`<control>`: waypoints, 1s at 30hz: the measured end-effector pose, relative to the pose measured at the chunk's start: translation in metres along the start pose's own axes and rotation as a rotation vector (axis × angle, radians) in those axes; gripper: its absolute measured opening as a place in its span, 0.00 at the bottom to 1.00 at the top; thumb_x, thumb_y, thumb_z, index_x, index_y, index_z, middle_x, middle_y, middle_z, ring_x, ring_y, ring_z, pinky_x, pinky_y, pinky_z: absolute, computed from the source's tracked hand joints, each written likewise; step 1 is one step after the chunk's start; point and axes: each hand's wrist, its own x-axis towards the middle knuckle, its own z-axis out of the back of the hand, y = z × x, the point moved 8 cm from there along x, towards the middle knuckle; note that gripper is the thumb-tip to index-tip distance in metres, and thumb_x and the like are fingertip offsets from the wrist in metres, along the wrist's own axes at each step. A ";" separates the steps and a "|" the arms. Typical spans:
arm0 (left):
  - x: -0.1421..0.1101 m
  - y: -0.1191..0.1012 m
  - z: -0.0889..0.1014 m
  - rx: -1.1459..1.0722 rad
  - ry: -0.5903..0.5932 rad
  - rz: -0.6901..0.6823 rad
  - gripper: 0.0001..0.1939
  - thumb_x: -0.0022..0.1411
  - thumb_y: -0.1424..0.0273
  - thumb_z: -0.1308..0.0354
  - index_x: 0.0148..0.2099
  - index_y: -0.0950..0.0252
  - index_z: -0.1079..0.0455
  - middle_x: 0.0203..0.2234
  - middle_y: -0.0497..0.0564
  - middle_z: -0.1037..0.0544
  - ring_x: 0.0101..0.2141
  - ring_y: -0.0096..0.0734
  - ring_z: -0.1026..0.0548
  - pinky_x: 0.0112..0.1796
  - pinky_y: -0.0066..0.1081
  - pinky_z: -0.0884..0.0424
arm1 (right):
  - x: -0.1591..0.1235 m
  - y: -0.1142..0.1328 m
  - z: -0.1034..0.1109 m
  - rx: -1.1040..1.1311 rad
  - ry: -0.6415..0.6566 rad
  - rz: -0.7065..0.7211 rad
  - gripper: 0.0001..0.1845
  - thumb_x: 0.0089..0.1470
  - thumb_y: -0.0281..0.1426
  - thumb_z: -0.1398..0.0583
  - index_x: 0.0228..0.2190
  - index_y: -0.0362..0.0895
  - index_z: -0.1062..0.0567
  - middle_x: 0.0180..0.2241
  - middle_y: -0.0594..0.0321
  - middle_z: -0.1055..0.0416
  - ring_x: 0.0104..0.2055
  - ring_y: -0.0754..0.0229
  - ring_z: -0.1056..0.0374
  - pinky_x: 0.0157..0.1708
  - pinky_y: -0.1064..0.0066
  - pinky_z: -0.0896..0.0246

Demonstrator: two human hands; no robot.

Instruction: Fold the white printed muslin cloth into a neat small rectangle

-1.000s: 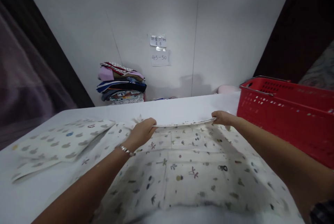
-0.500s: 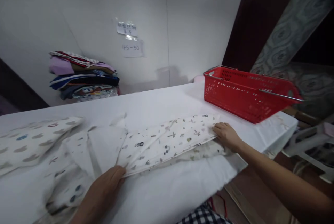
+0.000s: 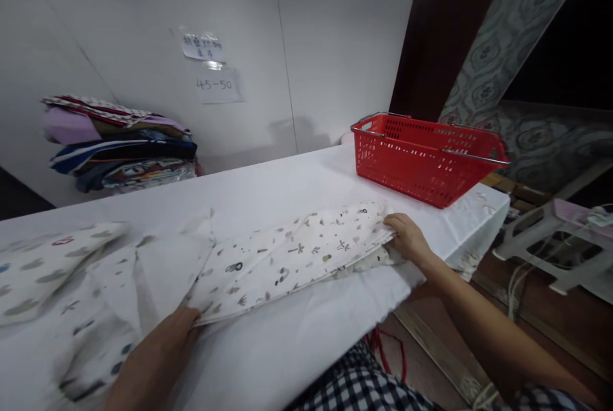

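Note:
A white printed cloth (image 3: 297,248) with small grey and green figures stretches across the table between my hands. My left hand (image 3: 165,341) pinches its near left corner, fingertips closed on the edge. At the far end, my right hand (image 3: 406,237) is closed on the right edge, its fingers partly under the fabric. A looser, crumpled part of printed fabric (image 3: 103,341) lies left of and beneath my left wrist; whether it belongs to the same piece I cannot tell. Beyond it rests another white cloth (image 3: 52,264) with grey heart-like shapes.
A red plastic basket (image 3: 412,168) with metal handles stands at the table's back right. Folded fabrics (image 3: 119,143) are stacked at the back left by the wall. A white cover drapes the table (image 3: 287,187). A plastic stool (image 3: 550,239) stands on the floor to the right.
The view has turned a little to the right, so the basket, stack and wall papers sit further left. Both hands keep their hold on the cloth, which lies much as before.

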 end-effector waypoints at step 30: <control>0.119 -0.351 -0.023 -0.971 -0.060 -0.370 0.03 0.55 0.72 0.49 0.33 0.63 0.34 0.21 0.41 0.35 0.23 0.23 0.37 0.27 0.24 0.43 | -0.044 -0.003 0.021 0.403 -0.091 -0.217 0.13 0.57 0.30 0.47 0.42 0.46 0.28 0.45 0.55 0.32 0.35 0.62 0.33 0.31 0.71 0.36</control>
